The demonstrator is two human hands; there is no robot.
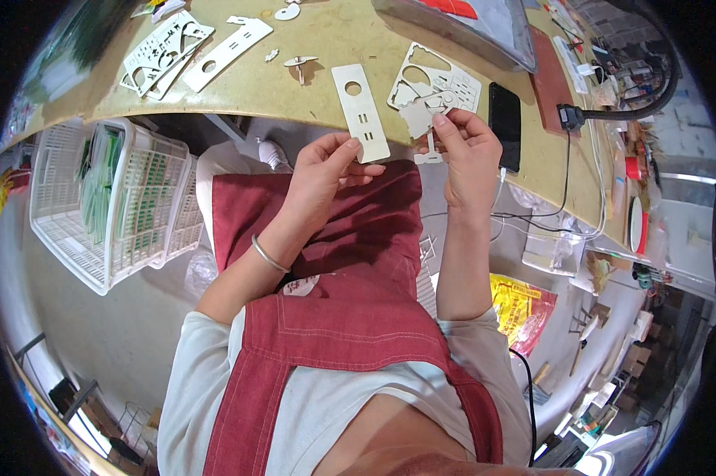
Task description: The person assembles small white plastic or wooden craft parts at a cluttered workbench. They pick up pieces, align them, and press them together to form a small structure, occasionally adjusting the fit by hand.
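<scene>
1. Left hand (323, 176): thumb and fingers clamped on the near end of a pale flat panel (362, 109), at its left edge.
2. Panel: long, rounded corners, one round hole toward the far end, two pairs of short slots nearer the hand. Far end is over the bench (326, 91), near end sticks out past the bench edge.
3. Right hand (467, 159): thumb and fingers pinched on an irregular pale cut-out piece (420, 119), near the bench edge, right of the panel. Pieces are apart. Lower fingers partly hidden; can't tell their exact contact.
4. Just beyond that piece: cut-out sheet (459, 86) with large openings, flat on bench, partly covered by the piece in view.
5. Right of sheet: black phone (504, 131), white cable at its near end.
6. Far right: grey tray (524, 54), rim toward the hands; reddish-brown board (550, 87) beside it.
7. Bench left: another slotted panel (237, 49) with a round hole, beside overlapping cut-out sheets (167, 46). Small assembled piece (301, 62) between that panel and the held one.
8. Floor left: white crates (105, 266), green contents. Floor right: yellow-and-red bag (516, 311).
</scene>
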